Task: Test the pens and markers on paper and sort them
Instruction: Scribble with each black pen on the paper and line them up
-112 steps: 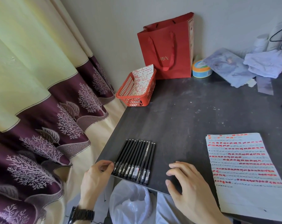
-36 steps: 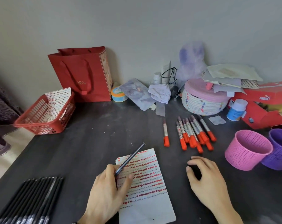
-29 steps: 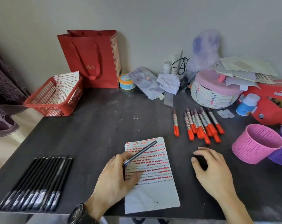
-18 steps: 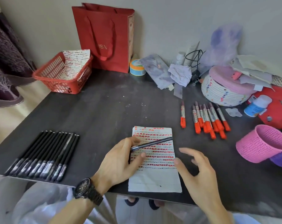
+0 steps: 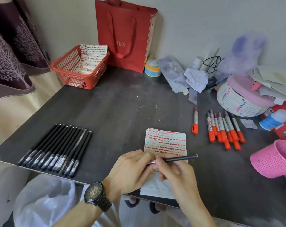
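Taking the dark surface (image 5: pixel 122 112) as a clock face with twelve at the wall, both hands are working at about six o'clock, over the near half of the paper (image 5: pixel 166 141). The left grip (image 5: pixel 130 171), a black watch (image 5: pixel 96 195) sitting on its wrist, is curling its fingers and pinching the near end of a slim black pen (image 5: pixel 180 158). The right grip (image 5: pixel 176 174) is holding the same pen with fingers curled round it, just beside the left, the two touching. The pen is lying almost level above the paper, its free end pointing toward three o'clock past the sheet's right edge. The paper is lying flat, its far half showing rows of orange-red marks, its near part hiding under the hands.

At eight o'clock a tidy row of black pens (image 5: pixel 57 148) is lying side by side close to the near edge. At three o'clock a cluster of orange markers (image 5: pixel 224 130) is lying with orange ends toward the person, and a single orange marker (image 5: pixel 195 120) is lying apart, between cluster and paper. A pink basket (image 5: pixel 270 163) is sitting at four o'clock. A red basket (image 5: pixel 76 80) holding a marked sheet (image 5: pixel 93 58) is standing at ten o'clock, with a red paper bag (image 5: pixel 124 33) standing upright at eleven against the wall.
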`<state>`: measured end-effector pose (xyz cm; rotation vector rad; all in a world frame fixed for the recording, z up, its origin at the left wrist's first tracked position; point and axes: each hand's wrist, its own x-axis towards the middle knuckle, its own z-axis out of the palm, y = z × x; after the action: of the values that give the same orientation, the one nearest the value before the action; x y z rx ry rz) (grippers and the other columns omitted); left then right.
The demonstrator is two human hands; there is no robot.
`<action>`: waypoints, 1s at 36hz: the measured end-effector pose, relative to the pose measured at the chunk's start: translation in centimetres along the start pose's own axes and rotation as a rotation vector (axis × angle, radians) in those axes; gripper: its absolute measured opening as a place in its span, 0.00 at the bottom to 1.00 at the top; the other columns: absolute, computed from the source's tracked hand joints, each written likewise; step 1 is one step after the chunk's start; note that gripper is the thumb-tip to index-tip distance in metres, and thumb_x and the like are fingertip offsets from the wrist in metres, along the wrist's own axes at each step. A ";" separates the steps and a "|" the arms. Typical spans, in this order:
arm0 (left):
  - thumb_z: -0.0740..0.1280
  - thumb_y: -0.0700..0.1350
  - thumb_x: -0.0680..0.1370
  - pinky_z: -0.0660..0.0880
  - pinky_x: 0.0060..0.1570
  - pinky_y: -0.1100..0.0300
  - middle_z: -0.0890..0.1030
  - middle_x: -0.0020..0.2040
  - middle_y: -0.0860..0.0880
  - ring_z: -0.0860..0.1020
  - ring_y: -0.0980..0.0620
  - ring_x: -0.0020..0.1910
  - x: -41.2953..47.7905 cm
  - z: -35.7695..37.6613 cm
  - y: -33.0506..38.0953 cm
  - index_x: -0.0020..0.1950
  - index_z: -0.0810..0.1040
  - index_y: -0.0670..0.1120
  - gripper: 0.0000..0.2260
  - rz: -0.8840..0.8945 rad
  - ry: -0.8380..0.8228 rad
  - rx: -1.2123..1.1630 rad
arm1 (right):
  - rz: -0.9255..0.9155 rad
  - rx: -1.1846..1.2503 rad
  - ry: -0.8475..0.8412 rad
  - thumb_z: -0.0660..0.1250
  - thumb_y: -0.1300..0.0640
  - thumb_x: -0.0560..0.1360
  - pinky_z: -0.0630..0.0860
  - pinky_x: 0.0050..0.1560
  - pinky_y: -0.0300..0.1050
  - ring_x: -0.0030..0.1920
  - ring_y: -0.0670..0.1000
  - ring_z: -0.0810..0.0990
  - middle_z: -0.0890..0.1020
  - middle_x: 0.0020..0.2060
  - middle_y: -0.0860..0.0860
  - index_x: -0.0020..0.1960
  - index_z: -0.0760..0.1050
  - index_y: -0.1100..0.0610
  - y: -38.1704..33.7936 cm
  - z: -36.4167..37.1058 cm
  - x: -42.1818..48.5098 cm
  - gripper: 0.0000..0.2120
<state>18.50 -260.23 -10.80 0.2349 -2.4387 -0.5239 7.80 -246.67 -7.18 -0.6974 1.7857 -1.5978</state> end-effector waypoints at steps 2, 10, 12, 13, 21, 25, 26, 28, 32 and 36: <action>0.59 0.53 0.85 0.72 0.37 0.61 0.78 0.40 0.55 0.74 0.53 0.36 -0.3 -0.1 -0.2 0.49 0.80 0.47 0.14 -0.002 0.001 0.011 | -0.014 -0.050 0.015 0.73 0.47 0.76 0.75 0.37 0.36 0.30 0.46 0.76 0.81 0.29 0.49 0.42 0.85 0.51 0.2 0.2 0.0 0.09; 0.57 0.56 0.84 0.75 0.40 0.59 0.80 0.42 0.57 0.79 0.54 0.39 -2.4 -2.2 -0.5 0.48 0.80 0.50 0.16 -0.215 0.074 0.046 | -0.013 0.218 0.425 0.69 0.48 0.78 0.69 0.24 0.39 0.25 0.47 0.73 0.78 0.28 0.51 0.34 0.81 0.51 -0.5 -2.6 0.8 0.15; 0.56 0.57 0.83 0.72 0.41 0.62 0.77 0.40 0.60 0.77 0.58 0.39 -3.5 -3.5 -1.1 0.47 0.75 0.54 0.12 -0.391 0.116 -0.008 | -0.018 0.220 0.494 0.70 0.48 0.79 0.68 0.23 0.39 0.25 0.46 0.73 0.79 0.28 0.51 0.36 0.82 0.50 -0.8 -5.1 1.2 0.13; 0.54 0.59 0.83 0.70 0.40 0.65 0.75 0.39 0.60 0.76 0.57 0.39 -4.0 -3.9 -1.3 0.46 0.72 0.56 0.12 -0.469 0.126 -0.047 | -0.013 0.215 0.480 0.70 0.49 0.78 0.68 0.23 0.39 0.25 0.47 0.73 0.80 0.29 0.51 0.37 0.82 0.50 -0.9 -5.9 1.3 0.12; 0.63 0.65 0.74 0.69 0.44 0.70 0.74 0.50 0.67 0.75 0.62 0.50 -3.0 -1.9 0.9 0.50 0.72 0.55 0.15 -0.562 -0.069 -0.160 | 0.033 0.137 0.230 0.71 0.53 0.77 0.70 0.24 0.41 0.25 0.50 0.73 0.76 0.26 0.53 0.39 0.78 0.53 0.0 -3.4 0.9 0.09; 0.64 0.67 0.73 0.68 0.52 0.73 0.74 0.58 0.69 0.71 0.66 0.59 -2.6 -0.4 1.8 0.61 0.69 0.61 0.21 -0.528 -0.196 -0.160 | 0.032 0.142 0.163 0.70 0.59 0.78 0.73 0.25 0.43 0.25 0.51 0.75 0.79 0.28 0.55 0.42 0.79 0.53 0.4 -1.5 1.2 0.06; 0.64 0.68 0.72 0.68 0.54 0.71 0.74 0.62 0.67 0.70 0.65 0.61 -2.6 -0.1 1.9 0.63 0.68 0.60 0.23 -0.520 -0.225 -0.132 | 0.024 0.120 0.151 0.71 0.60 0.78 0.74 0.25 0.43 0.25 0.52 0.76 0.80 0.29 0.55 0.43 0.79 0.54 0.5 -1.3 1.3 0.05; 0.65 0.68 0.72 0.68 0.58 0.69 0.76 0.65 0.62 0.71 0.61 0.64 -2.7 0.1 2.0 0.68 0.69 0.56 0.28 -0.493 -0.262 -0.056 | 0.008 0.062 0.153 0.72 0.60 0.77 0.76 0.27 0.43 0.26 0.52 0.77 0.81 0.29 0.55 0.43 0.78 0.56 1.1 -1.0 1.5 0.05; 0.66 0.66 0.72 0.72 0.61 0.65 0.75 0.67 0.62 0.72 0.60 0.65 -2.6 0.1 2.1 0.67 0.70 0.54 0.28 -0.477 -0.265 -0.030 | -0.042 -0.006 0.229 0.74 0.55 0.76 0.72 0.26 0.41 0.23 0.51 0.74 0.77 0.24 0.55 0.36 0.75 0.55 2.3 -0.8 1.0 0.13; 0.68 0.64 0.71 0.64 0.63 0.70 0.75 0.67 0.63 0.70 0.63 0.63 -2.2 0.1 2.3 0.63 0.70 0.55 0.25 -0.472 -0.216 -0.060 | -0.145 -0.137 0.316 0.74 0.44 0.73 0.72 0.32 0.35 0.24 0.47 0.75 0.76 0.22 0.50 0.31 0.73 0.50 3.2 -0.7 0.6 0.17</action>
<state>20.13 -257.45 -11.08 0.7757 -2.5718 -0.8624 6.98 -246.26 -10.42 -0.6785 2.1303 -1.7733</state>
